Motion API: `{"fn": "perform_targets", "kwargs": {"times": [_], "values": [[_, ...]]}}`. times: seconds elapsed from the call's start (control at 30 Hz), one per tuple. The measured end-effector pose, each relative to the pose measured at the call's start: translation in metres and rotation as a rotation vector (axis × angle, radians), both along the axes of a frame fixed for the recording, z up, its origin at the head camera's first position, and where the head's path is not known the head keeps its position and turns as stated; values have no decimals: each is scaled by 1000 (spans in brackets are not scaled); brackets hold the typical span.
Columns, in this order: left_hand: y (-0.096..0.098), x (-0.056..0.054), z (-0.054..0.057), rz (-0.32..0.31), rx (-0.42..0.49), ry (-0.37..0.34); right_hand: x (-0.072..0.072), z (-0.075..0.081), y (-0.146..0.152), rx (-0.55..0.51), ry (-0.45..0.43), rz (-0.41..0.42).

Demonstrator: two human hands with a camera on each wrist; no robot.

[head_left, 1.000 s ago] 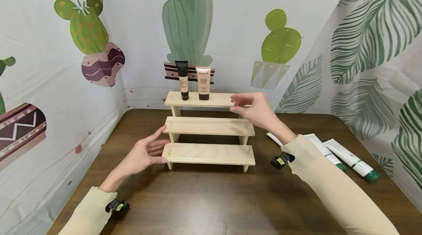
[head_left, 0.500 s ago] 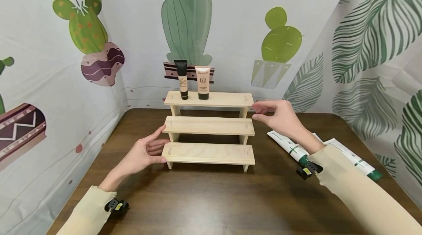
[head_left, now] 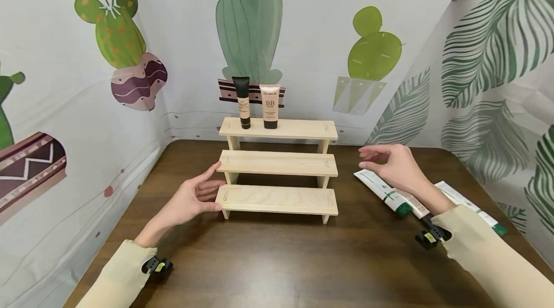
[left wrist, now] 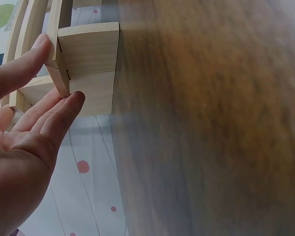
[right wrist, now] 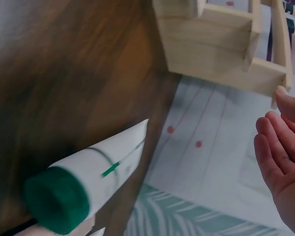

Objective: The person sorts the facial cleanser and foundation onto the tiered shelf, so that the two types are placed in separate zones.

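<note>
A three-step pale wooden display stand [head_left: 277, 161] stands on the brown table. On its top step stand a black-capped foundation tube [head_left: 244, 102] and a pink BB cream tube [head_left: 270, 106], side by side toward the left. My left hand [head_left: 188, 201] touches the stand's left end, fingers mostly straight, thumb at the bottom step's corner and index finger at the middle step. To the right of the stand, my right hand [head_left: 396, 164] hangs with loosely bent fingers, holding nothing. Just below it lies a white tube with a green cap [head_left: 385, 193]; the cap [right wrist: 56, 199] looms large in the right wrist view.
A pinkish tube with a dark cap [head_left: 415, 204] lies beside the white one, partly under the right forearm. Another white, green-capped tube [head_left: 472, 207] lies farther right. A cloth backdrop [head_left: 316, 48] printed with cacti and leaves rises behind the table.
My right hand has moved from the right end of the top step rightward and down, over the lying tubes. My left hand stays at the stand, and both standing tubes stay put.
</note>
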State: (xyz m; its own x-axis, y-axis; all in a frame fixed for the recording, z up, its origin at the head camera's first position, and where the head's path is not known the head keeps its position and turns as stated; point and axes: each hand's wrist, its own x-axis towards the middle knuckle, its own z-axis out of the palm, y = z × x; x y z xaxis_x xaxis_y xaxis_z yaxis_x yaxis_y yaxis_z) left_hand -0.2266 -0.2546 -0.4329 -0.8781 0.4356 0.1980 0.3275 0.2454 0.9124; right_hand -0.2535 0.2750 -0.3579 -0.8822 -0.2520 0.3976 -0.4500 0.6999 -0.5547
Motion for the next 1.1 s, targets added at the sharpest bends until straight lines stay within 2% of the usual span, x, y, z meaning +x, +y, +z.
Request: {"fn": "perform_targets", "kwargs": {"times": [0.2, 0.33, 0.53, 0.77, 0.93, 1.1], "values": [[2, -2, 1, -1, 2, -2, 0, -12, 21, 35, 18, 9], [2, -1, 1, -1, 3, -1, 0, -19, 35, 64, 0, 21], [2, -1, 2, -4, 7, -1, 3, -30, 56, 108, -66, 50], [2, -1, 2, 6, -6, 12, 2, -39, 73, 128, -159, 123], [3, 0, 1, 6, -6, 18, 3, -45, 83, 141, -243, 120], [2, 0, 1, 4, -3, 11, 5, -49, 90, 141, -288, 121]]}}
